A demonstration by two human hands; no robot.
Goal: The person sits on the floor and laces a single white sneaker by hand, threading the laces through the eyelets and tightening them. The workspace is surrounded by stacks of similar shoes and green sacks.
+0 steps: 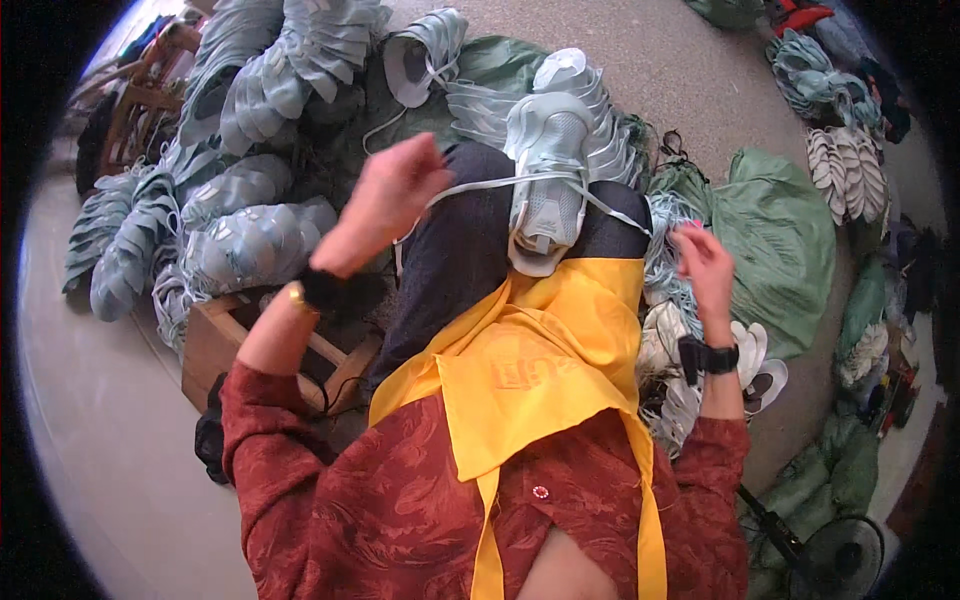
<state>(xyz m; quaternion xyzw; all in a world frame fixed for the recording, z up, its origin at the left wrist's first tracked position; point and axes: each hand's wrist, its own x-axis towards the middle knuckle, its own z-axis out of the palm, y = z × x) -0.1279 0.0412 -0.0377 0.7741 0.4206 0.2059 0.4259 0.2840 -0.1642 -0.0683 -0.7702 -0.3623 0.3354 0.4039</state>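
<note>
Pale blue mesh shoe upper (547, 150) is in your lap, lying lengthwise between your legs against the dark trousers (452, 235), with its near end just over the top edge of your yellow apron (590, 300). A white lace (480, 186) crosses it and trails out both sides.

Your left hand (398, 188) is curled up left of the upper, with the lace passing right by the fingers. It's pretty smeared, so it might be pinching that lace, but I can't tell for sure. Your right hand (707, 268) is well apart from it, out on the other side, fingers bent, beside a pale blue bundle of laces (670, 275). The lace runs off that way too, but I lose it before the fingertips, so no clue whether they're closed on anything.

Writing-wise, there's a patch of faded orange print (520, 372) on the apron, creased by the folds. Didn't spot other lettering I could make out.

Stacks of pale blue uppers (265, 235) pile up on your left, overlapping so much that the ones underneath are hidden. A wooden crate-like frame (215, 345) is partly behind your left arm. Green sack (775, 250) on the right, and the fan (845, 560) down in that corner gets lost in the dark rim.
</note>
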